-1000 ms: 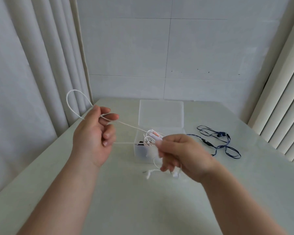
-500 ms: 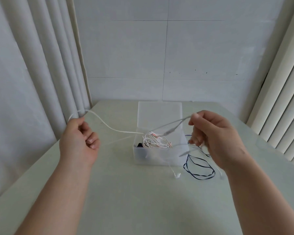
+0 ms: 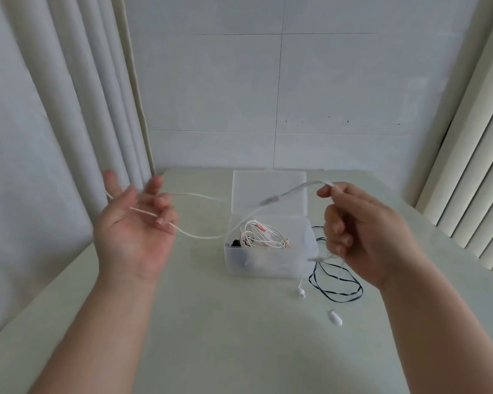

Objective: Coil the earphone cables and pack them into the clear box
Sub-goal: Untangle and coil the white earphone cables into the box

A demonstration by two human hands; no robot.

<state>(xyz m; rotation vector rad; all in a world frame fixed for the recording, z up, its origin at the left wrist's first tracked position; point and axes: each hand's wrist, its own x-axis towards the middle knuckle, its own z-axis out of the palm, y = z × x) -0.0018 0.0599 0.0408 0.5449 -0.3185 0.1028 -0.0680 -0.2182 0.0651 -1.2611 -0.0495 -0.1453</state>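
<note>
Holding white earphone cable (image 3: 199,236) stretched above the surface (image 3: 211,336), seemingly straightening it for coiling: right hand (image 3: 362,234) pinching it, left hand (image 3: 131,231) fingers (image 3: 154,186) spread wide, cable draping across them. Clear box (image 3: 268,264) standing open beyond, one coil (image 3: 264,237) inside.

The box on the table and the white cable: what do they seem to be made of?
The box looks like frosted, translucent plastic: its cloudy wall lets dim shapes show through. The white cable seems sheathed in matte, rubbery plastic: it sags in a soft curve.

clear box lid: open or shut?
Open: the lid stands back behind the clear box; a coiled white cable lies inside.
</note>
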